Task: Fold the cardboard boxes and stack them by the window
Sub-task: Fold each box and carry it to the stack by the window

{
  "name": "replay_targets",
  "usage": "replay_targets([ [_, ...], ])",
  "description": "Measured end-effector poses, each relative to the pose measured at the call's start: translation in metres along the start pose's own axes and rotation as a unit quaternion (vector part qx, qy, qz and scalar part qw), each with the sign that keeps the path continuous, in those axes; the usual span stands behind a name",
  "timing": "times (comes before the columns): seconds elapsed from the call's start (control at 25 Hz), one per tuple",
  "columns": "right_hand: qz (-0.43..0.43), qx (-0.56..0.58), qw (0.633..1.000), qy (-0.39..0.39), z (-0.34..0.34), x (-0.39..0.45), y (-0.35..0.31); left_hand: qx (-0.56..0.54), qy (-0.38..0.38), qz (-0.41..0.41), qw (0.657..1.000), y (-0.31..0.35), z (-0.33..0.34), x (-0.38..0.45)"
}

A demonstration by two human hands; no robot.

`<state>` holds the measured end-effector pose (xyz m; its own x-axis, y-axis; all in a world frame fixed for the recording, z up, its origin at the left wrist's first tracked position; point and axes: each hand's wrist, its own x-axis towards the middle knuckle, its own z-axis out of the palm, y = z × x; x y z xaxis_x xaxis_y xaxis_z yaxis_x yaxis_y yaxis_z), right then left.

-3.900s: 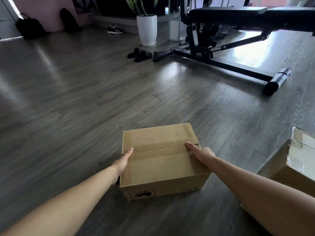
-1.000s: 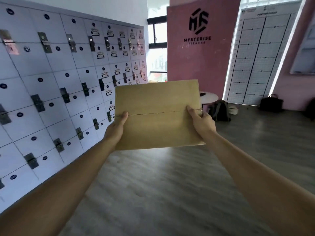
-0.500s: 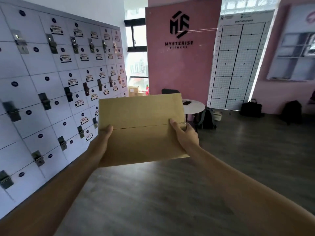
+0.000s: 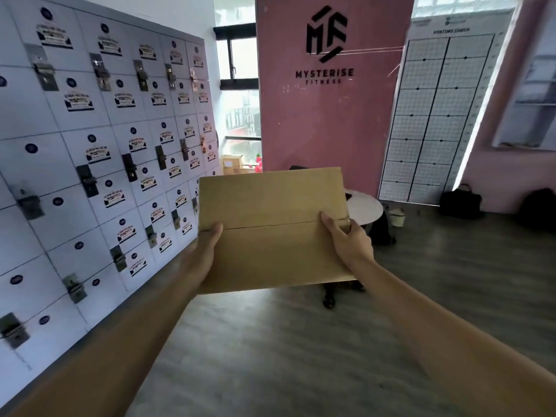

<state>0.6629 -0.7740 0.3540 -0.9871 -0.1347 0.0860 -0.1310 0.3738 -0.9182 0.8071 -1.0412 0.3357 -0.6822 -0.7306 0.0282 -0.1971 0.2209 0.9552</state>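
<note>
I'm carrying a cardboard box [image 4: 272, 227] out in front of me at about chest height, its closed top tipped toward my face so the seam between the two flaps runs straight across. My left hand [image 4: 201, 254] grips the left edge, thumb lying on top near the seam and the other fingers out of sight underneath. My right hand [image 4: 349, 239] holds the right edge the same way, thumb on the top face, fingers curled round the side. So both hands are closed on the box, neither free.

Ahead, past the wall of lockers [image 4: 99, 152] on my left, the window [image 4: 240, 94] shows in the gap beside the pink wall [image 4: 331, 115], and a few boxes [image 4: 233, 164] already sit at its foot — that looks like where this one belongs. A small round table [image 4: 365, 207] stands to the right of that route, with dark bags on the floor [image 4: 285, 356] near it.

The box seems light and probably empty, since I hold it out by the edges alone. Cardboard is stiff along the edges but gives in the middle of a panel, and the flaps don't look taped, so they could spring open. Best to keep my grip at the two sides close to the seam — thumbs pinning the flaps down — and set it flat on the stack rather than drop it
</note>
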Motion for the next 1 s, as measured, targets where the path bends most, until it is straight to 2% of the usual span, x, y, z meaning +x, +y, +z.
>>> replay_targets([
  [0.24, 0.0, 0.003, 0.999, -0.038, 0.072, 0.181, -0.008, -0.005, -0.004, -0.032, 0.999, 0.013, 0.06, 0.164],
  [0.48, -0.01, 0.008, 0.997, -0.081, 0.176, 0.32, -0.035, -0.016, 0.032, -0.066, 0.997, 0.007, 0.064, 0.326],
  [0.64, -0.005, 0.01, 0.997, -0.074, 0.254, 0.412, -0.048, -0.027, 0.049, -0.074, 0.996, -0.004, 0.069, 0.451],
  [0.8, 0.01, 0.006, 0.998, -0.062, 0.317, 0.495, -0.072, -0.029, -0.011, -0.053, 0.998, -0.002, 0.067, 0.569],
  [1.0, 0.03, 0.006, 0.999, -0.039, 0.376, 0.611, -0.085, -0.017, -0.035, -0.048, 0.998, 0.007, 0.098, 0.711],
])
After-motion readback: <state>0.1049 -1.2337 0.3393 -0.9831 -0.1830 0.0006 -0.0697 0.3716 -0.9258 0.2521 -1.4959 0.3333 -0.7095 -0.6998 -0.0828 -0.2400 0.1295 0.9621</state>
